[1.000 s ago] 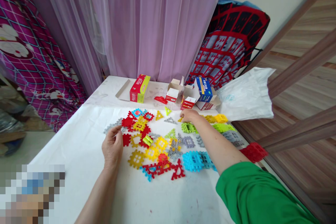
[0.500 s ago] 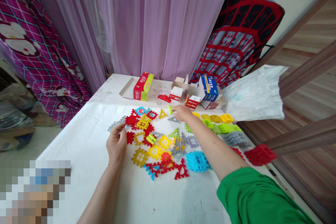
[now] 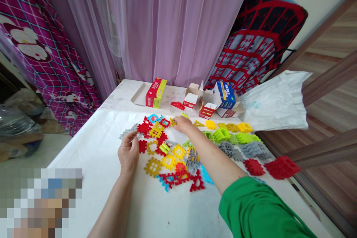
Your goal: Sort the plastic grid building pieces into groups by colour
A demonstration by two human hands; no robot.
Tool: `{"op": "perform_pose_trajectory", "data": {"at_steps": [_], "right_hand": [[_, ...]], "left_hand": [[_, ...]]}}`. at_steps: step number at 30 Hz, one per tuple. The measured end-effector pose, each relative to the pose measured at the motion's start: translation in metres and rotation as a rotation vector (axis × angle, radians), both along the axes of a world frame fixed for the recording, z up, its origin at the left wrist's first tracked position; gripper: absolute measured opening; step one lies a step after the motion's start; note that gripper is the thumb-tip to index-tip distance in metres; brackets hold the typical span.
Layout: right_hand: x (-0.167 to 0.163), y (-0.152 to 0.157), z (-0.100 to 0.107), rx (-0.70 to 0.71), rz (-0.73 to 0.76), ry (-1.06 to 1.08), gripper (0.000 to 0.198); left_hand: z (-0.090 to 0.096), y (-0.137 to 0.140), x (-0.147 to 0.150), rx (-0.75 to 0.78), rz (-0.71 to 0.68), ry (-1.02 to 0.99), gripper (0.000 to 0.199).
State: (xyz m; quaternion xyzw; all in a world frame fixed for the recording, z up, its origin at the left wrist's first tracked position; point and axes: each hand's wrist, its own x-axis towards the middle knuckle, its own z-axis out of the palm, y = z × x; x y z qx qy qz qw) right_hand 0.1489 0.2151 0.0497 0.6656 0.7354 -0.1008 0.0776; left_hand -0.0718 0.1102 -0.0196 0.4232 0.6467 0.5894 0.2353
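Nearby stand open boxes [image 3: 208,111]; hands [image 3: 182,124] half-curled, grip unclear, right forearm [image 3: 216,156] overlapping blue pieces [image 3: 206,175].

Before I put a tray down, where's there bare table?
Two patches on the white table: nearside, below the mixed pieces, between left forearm and green sleeve; and from the left hand toward the table's left edge. Crowded: the mixed pieces, sorted stacks at right, boxes along the back.

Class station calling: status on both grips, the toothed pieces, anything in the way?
Right grip at yellow piece, hold unclear. Left grip beside grey pieces. Right forearm partly hiding blue pieces.
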Motion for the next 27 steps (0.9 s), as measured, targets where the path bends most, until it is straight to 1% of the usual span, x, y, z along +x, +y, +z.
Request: {"op": "perform_pose_trajectory", "data": {"at_steps": [3,6,7,9,11,14,17,20,23,27], "right_hand": [[0.011,-0.002,0.004,-0.025,0.063,0.002,0.051],[0.019,-0.005,0.009,-0.032,0.064,-0.017,0.059],[0.019,-0.005,0.011,-0.032,0.046,-0.028,0.058],[0.016,-0.008,0.014,-0.035,0.000,-0.052,0.048],[0.008,-0.010,0.016,-0.050,-0.030,-0.077,0.046],[-0.005,-0.014,0.016,-0.074,-0.039,-0.106,0.044],[-0.010,-0.015,0.017,-0.084,-0.032,-0.106,0.040],[-0.006,-0.014,0.020,-0.079,-0.014,-0.085,0.038],[0.003,-0.012,0.023,-0.076,-0.029,-0.060,0.036],[0.018,-0.007,0.025,-0.202,-0.063,-0.032,0.024]], "left_hand": [[0.000,0.000,0.000,-0.006,0.005,-0.003,0.030],[0.001,0.000,0.001,-0.020,0.008,-0.001,0.031],[0.002,-0.001,0.001,-0.021,0.007,0.002,0.031],[0.002,-0.001,0.001,-0.017,0.008,0.004,0.030],[0.003,-0.001,0.001,-0.008,0.008,0.002,0.029],[0.004,-0.001,0.001,-0.005,0.010,-0.008,0.029],[0.005,-0.002,0.001,-0.024,0.013,-0.014,0.031],[0.005,-0.001,0.001,-0.025,0.011,-0.008,0.030],[0.005,-0.001,0.001,-0.011,0.007,0.006,0.030],[0.005,-0.001,0.002,-0.010,0.013,0.002,0.030]]}}
